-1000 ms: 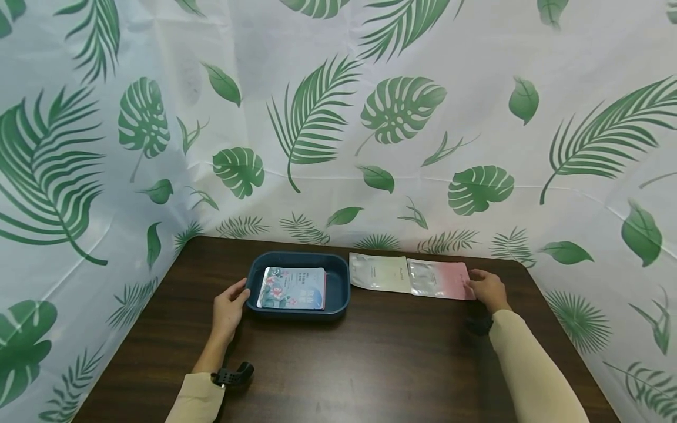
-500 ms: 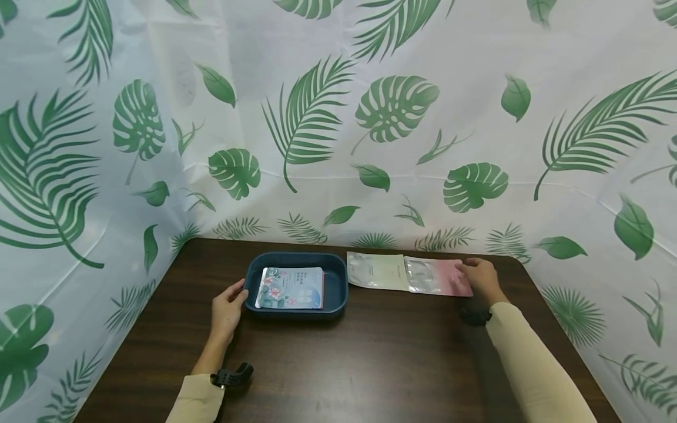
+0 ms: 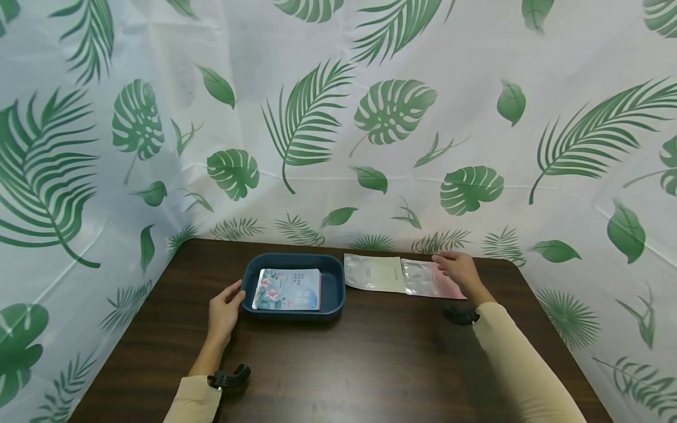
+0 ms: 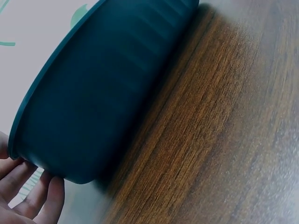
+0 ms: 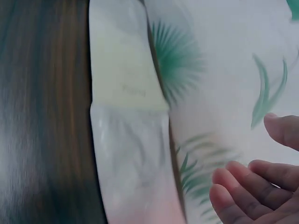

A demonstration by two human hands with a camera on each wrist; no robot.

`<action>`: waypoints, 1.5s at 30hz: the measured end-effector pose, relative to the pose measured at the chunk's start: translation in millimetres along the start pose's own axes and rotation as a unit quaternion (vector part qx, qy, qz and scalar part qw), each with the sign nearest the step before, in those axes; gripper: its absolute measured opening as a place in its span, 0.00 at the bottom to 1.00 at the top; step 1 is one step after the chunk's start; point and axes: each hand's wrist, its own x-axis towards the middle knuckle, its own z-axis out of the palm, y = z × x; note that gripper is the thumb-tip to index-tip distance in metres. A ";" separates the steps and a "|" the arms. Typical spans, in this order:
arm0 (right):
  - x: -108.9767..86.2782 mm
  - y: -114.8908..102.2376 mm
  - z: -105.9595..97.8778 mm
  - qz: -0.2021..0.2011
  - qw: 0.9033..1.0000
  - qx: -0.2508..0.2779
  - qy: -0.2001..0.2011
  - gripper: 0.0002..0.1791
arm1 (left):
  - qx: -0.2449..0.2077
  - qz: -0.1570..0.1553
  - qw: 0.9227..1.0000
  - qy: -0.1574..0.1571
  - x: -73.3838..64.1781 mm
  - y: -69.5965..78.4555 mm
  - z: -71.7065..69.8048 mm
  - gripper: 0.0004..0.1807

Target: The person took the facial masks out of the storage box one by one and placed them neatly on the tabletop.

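Note:
My left hand (image 3: 224, 312) grips the left end of a dark blue tray (image 3: 333, 288) near the back of the table. In the left wrist view, the thumb is at the rim and the fingertips (image 4: 56, 189) lie against the tray's outer wall. Inside the tray lies a light blue floral sachet (image 3: 288, 291), with a pinkish edge showing beneath it. To the tray's right lie a pale yellow sachet (image 3: 374, 274) and a pink-and-silver sachet (image 3: 420, 278), edge to edge. My right hand (image 3: 459, 272) hovers over the pink one, fingers relaxed, holding nothing.
The dark wood table (image 3: 338, 364) extends toward me. Right behind it hangs a white leaf-printed cloth (image 3: 317, 205), close to the back edge. Black bands (image 3: 230, 378) sit on both wrists.
My right hand has come off the right edge of the pink sachet and moved left above it. The left hand stays on the tray; the sachets lie nearly as before.

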 end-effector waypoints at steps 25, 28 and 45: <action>-16.2 -60.1 65.3 -0.081 0.996 0.017 -0.039 0.24 | 0.001 -0.017 1.000 -0.018 1.9 2.2 0.9 0.22; -17.9 -64.5 72.3 -0.089 0.995 0.028 -0.043 0.24 | -0.001 -0.022 1.000 -0.013 1.7 3.5 -0.3 0.22; -21.6 -82.2 102.3 -0.110 0.989 0.060 -0.081 0.24 | 0.003 -0.039 0.999 0.007 4.1 4.2 -3.1 0.22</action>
